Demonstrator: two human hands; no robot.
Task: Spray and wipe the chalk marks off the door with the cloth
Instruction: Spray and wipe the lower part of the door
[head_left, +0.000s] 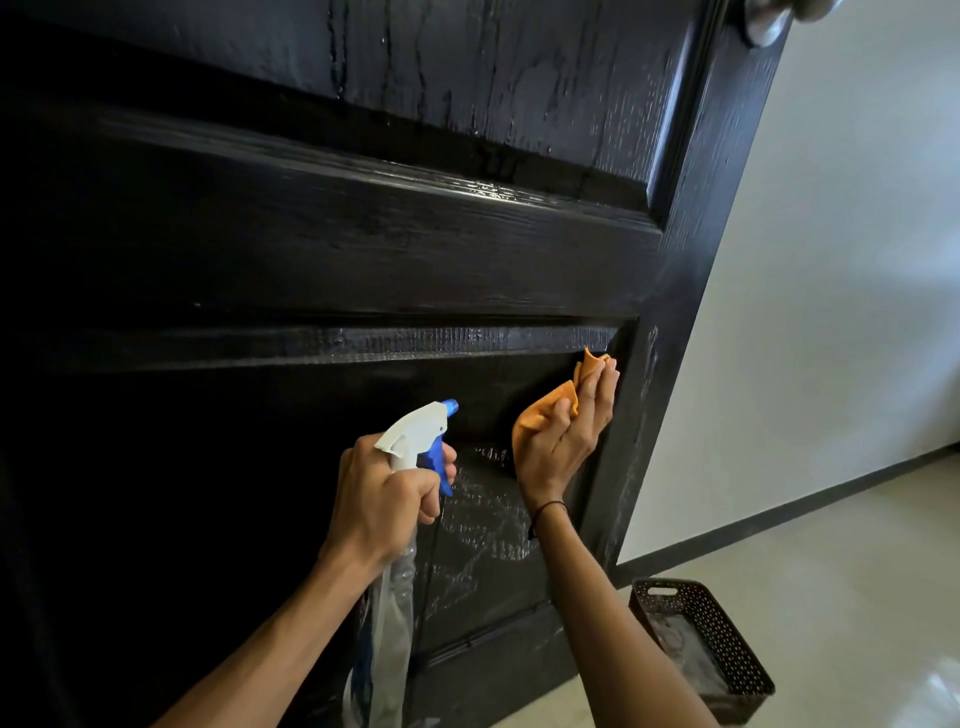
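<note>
- The chalk marks (485, 519) are pale, smeared scribbles on the lower panel of the black door (363, 249), just below and between the two hands; fainter whitish streaks run up the door's right stile beside them.
- The cloth (545, 410), orange and crumpled, is bunched in the right hand (566, 436), whose fingers and thumb curl around it; its top corner pokes out above the fingertips, close to the upper right corner of the lower panel, above the marks.
- The spray bottle (410, 467) is gripped by the left hand (384, 493) around its neck, fingers wrapped onto the blue trigger; the white head with its blue nozzle points up and right toward the panel, left of the cloth.
- The bottle's clear body hangs below the fist; any label on it is too blurred to read.
- The upper door panel is wet, with drips running down its grain.
- A thin dark band circles the right wrist.
- A dark perforated basket (701, 639) sits on the pale floor (841, 571) near the door's right edge.
- A metal doorknob (774, 21) shows far up at the top right, before a white wall (841, 260).
</note>
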